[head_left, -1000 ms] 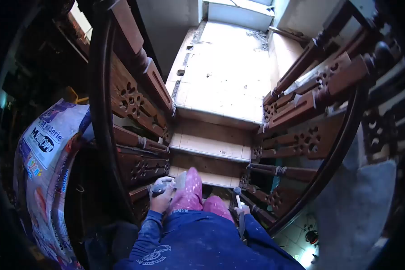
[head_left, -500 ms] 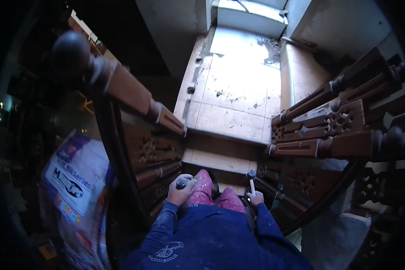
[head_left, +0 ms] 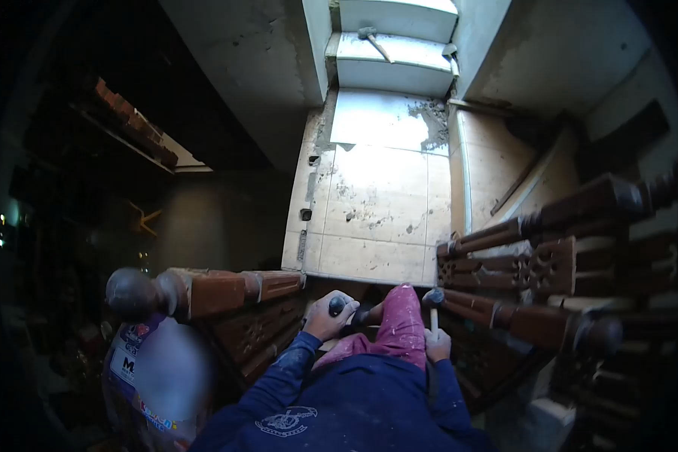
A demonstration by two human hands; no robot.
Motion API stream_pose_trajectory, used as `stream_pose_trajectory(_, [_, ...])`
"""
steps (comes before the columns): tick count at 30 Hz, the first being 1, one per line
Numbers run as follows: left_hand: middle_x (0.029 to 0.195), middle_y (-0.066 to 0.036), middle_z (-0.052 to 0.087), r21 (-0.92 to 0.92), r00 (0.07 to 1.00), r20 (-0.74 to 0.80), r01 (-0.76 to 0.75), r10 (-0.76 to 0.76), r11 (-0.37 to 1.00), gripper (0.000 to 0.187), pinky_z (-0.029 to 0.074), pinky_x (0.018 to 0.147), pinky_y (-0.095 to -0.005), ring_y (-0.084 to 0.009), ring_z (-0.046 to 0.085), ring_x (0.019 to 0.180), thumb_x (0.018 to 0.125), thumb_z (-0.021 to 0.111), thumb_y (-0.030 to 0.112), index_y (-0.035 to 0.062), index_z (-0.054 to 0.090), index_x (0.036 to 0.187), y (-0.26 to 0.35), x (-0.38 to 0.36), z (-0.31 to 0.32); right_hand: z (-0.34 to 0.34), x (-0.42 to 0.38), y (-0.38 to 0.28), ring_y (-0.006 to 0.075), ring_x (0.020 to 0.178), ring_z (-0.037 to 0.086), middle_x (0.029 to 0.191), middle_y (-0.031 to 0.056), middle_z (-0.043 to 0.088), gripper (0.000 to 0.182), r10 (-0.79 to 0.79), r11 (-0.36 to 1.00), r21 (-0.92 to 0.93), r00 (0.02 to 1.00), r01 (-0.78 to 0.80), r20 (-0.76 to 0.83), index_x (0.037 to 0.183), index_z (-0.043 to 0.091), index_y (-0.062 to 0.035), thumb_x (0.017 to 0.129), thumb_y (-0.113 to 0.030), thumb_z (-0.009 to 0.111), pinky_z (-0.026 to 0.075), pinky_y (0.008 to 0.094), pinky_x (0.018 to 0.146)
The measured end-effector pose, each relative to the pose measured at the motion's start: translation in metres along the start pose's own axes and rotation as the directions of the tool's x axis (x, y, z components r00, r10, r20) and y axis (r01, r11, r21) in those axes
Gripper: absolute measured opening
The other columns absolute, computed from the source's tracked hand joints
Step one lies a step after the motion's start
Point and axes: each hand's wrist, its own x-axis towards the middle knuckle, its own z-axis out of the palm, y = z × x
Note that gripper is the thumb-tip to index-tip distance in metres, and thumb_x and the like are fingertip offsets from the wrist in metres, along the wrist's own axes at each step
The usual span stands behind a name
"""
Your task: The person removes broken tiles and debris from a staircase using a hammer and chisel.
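Note:
My left hand (head_left: 324, 319) is closed around a tool with a dark rounded end (head_left: 337, 305); the rest of that tool is hidden. In my right fist (head_left: 438, 346) is a hammer (head_left: 433, 322), its pale handle upright and its dark head upward. Both hands are at either side of my dusty pink trousers (head_left: 401, 328), above the stairs. The hammer head lies close to the wooden balustrade on the right.
Carved wooden balustrades (head_left: 222, 292) flank the steps, with a second one (head_left: 505, 313) on the right. Ahead is a tiled landing (head_left: 377, 196) with crumbs of mortar. Another hammer (head_left: 374, 44) lies on a higher step. A printed bag (head_left: 128, 369) stands at lower left.
I have climbed nearer to the landing, and one knee is raised. The second hammer on the upper step has come fully into view. Both hands keep their tools.

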Motion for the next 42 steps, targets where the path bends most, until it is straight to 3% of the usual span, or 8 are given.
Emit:
stream_pose_trajectory(5, [0.085, -0.018, 0.064, 0.114, 0.95, 0.177, -0.28, 0.258, 0.953, 0.031, 0.05, 0.07, -0.0381, -0.0345, 0.062, 0.076, 0.086, 0.067, 0.031, 0.0032, 0.062, 0.096, 0.139, 0.092, 0.005, -0.021, 0.024, -0.047, 0.038, 0.066, 0.063, 0.071, 0.025, 0.062, 0.032, 0.027, 0.996, -0.088, 0.996, -0.02, 0.083, 0.075, 0.064, 0.0035, 0.079, -0.028, 0.07, 0.046, 0.0445, 0.06])
stream_pose_trajectory(10, [0.088, -0.014, 0.065, -0.112, 0.392, 0.561, -0.837, 0.729, 0.536, 0.047, 0.05, 0.076, -0.045, -0.0328, 0.063, 0.084, 0.079, 0.064, 0.031, 0.0178, 0.058, 0.124, 0.351, 0.175, 0.034, -0.009, 0.068, -0.018, 0.0167, 0.054, 0.057, 0.061, 0.0074, 0.059, 0.03, -0.076, 0.997, 0.051, 0.96, 0.064, 0.27, 0.066, 0.058, 0.0033, 0.081, -0.022, 0.066, 0.045, 0.0343, 0.051])
stream_pose_trajectory(11, [0.087, -0.013, 0.066, 0.05, 0.453, 0.76, -0.756, 0.467, 0.652, 0.031, 0.052, 0.071, -0.0434, -0.0302, 0.065, 0.082, 0.078, 0.067, 0.024, 0.0119, 0.066, 0.108, 0.414, 0.17, 0.013, -0.004, 0.08, -0.005, 0.0135, 0.05, 0.053, 0.061, 0.0043, 0.057, 0.025, -0.067, 0.991, 0.13, 0.94, 0.024, 0.334, 0.068, 0.057, 0.001, 0.083, -0.018, 0.063, 0.042, 0.0294, 0.048])
stream_pose_trajectory(14, [0.099, -0.014, 0.064, -0.485, 0.292, 0.577, -0.629, 0.763, 0.607, 0.027, 0.051, 0.079, -0.0397, -0.0286, 0.064, 0.092, 0.082, 0.066, 0.029, 0.0122, 0.068, 0.103, 0.456, 0.143, -0.049, -0.04, 0.063, -0.092, 0.0196, 0.06, 0.058, 0.062, 0.0115, 0.06, 0.03, -0.188, 0.974, -0.055, 0.917, 0.221, 0.353, 0.073, 0.061, 0.0051, 0.081, -0.023, 0.067, 0.045, 0.0384, 0.058])
stream_pose_trajectory(29, [0.086, -0.013, 0.067, -0.468, 0.069, 0.667, -0.736, 0.742, 0.489, 0.024, 0.052, 0.074, -0.0416, -0.0297, 0.066, 0.086, 0.076, 0.07, 0.024, 0.0102, 0.07, 0.095, 0.548, 0.225, -0.021, -0.01, 0.127, -0.107, 0.0275, 0.071, 0.063, 0.075, 0.0183, 0.064, 0.031, -0.009, 0.956, -0.253, 0.883, 0.145, 0.469, 0.083, 0.065, 0.0028, 0.082, -0.028, 0.068, 0.048, 0.0406, 0.066])
stream_pose_trajectory(35, [0.085, -0.012, 0.067, -0.066, 0.391, 0.8, -0.697, 0.455, 0.714, 0.031, 0.052, 0.071, -0.0442, -0.0313, 0.065, 0.083, 0.074, 0.071, 0.023, 0.0139, 0.07, 0.103, 0.464, 0.324, -0.025, -0.018, 0.165, -0.159, 0.0307, 0.075, 0.065, 0.08, 0.021, 0.066, 0.032, 0.028, 0.973, -0.224, 0.925, 0.062, 0.378, 0.087, 0.067, 0.002, 0.082, -0.03, 0.068, 0.049, 0.0415, 0.07])
stream_pose_trajectory(36, [0.089, -0.01, 0.066, -0.215, 0.309, 0.562, -0.841, 0.767, 0.497, 0.039, 0.052, 0.07, -0.0435, -0.0308, 0.064, 0.082, 0.074, 0.07, 0.02, 0.0184, 0.067, 0.113, 0.409, 0.344, -0.026, -0.024, 0.17, -0.174, 0.0312, 0.076, 0.065, 0.081, 0.0214, 0.066, 0.033, 0.037, 0.983, -0.181, 0.935, 0.03, 0.353, 0.088, 0.067, 0.0018, 0.082, -0.03, 0.068, 0.049, 0.0416, 0.07])
stream_pose_trajectory(42, [0.083, -0.014, 0.064, 0.394, 0.939, 0.146, -0.344, 0.311, 0.852, 0.021, 0.047, 0.079, -0.0379, -0.0309, 0.06, 0.09, 0.08, 0.072, 0.025, 0.0072, 0.066, 0.09, 0.286, 0.367, -0.147, -0.069, 0.199, -0.288, 0.0101, 0.049, 0.053, 0.061, 0.0024, 0.059, 0.025, -0.002, 1.0, 0.028, 0.962, -0.006, 0.273, 0.073, 0.062, -0.0016, 0.087, -0.022, 0.066, 0.041, 0.0278, 0.046])
